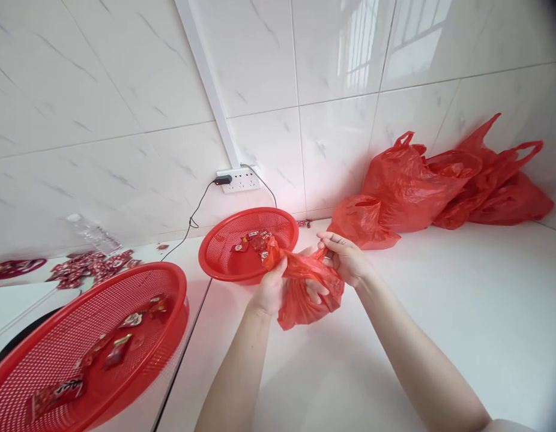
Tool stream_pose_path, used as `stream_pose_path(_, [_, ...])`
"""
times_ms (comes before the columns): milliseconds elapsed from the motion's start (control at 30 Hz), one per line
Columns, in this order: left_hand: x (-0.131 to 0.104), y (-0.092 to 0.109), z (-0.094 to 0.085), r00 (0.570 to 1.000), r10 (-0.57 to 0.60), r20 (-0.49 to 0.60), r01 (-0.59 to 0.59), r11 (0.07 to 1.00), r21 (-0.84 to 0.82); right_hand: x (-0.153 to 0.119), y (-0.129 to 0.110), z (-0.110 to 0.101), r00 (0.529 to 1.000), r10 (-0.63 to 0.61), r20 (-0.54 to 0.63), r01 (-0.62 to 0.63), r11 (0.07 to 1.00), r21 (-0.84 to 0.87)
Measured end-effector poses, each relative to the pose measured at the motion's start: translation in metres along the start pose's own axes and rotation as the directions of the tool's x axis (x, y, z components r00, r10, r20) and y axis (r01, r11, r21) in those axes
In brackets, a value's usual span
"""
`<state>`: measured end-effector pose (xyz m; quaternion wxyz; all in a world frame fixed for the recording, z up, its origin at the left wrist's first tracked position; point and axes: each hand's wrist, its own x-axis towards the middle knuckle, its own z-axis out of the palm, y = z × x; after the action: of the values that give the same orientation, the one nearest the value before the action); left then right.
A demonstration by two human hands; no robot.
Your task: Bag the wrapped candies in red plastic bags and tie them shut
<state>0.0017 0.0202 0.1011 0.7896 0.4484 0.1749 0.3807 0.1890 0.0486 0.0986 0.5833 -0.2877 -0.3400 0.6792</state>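
Observation:
Between my hands hangs a red plastic bag (310, 300), held above the white tabletop. My left hand (275, 288) grips its left side, thumb on the outside and some fingers showing through the bag's opening. The right side of the bag's rim is pinched by my right hand (343, 258). Just behind the bag stands a round red plastic basket (215, 273) with several small wrapped packets (255, 243) inside. The bag covers part of that basket's front rim. Whatever the bag contains is hidden.
A larger red basket (179, 288) with several packets stands at left. Behind it lie a packet pile (86, 264) and a clear plastic bottle (95, 234). Several filled red bags (408, 186) lean on the tiled wall at right. A cable (194, 216) runs from the power strip (239, 180).

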Motion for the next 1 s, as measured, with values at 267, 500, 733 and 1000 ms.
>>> stream_pose_path(267, [0.009, -0.002, -0.009, 0.986, -0.139, -0.094, 0.136, 0.99, -0.037, 0.001, -0.013, -0.006, 0.981, -0.102, -0.167, 0.107, 0.994, 0.025])
stream_pose_path(500, [0.012, 0.011, -0.005, 0.948, -0.132, -0.289, 0.079, 0.979, -0.187, -0.018, -0.023, 0.004, 0.994, -0.105, -0.021, 0.099, 0.979, -0.18])
stream_pose_path(733, [0.009, 0.014, 0.003, 0.942, 0.085, -0.324, -0.113, 0.991, -0.069, -0.016, -0.01, 0.007, 0.982, -0.066, 0.174, 0.157, 0.798, -0.582])
stream_pose_path(1000, [0.0, 0.01, 0.011, 0.993, 0.033, -0.117, 0.007, 0.945, 0.326, -0.033, -0.022, 0.008, 0.799, -0.015, 0.601, 0.554, 0.404, -0.728])
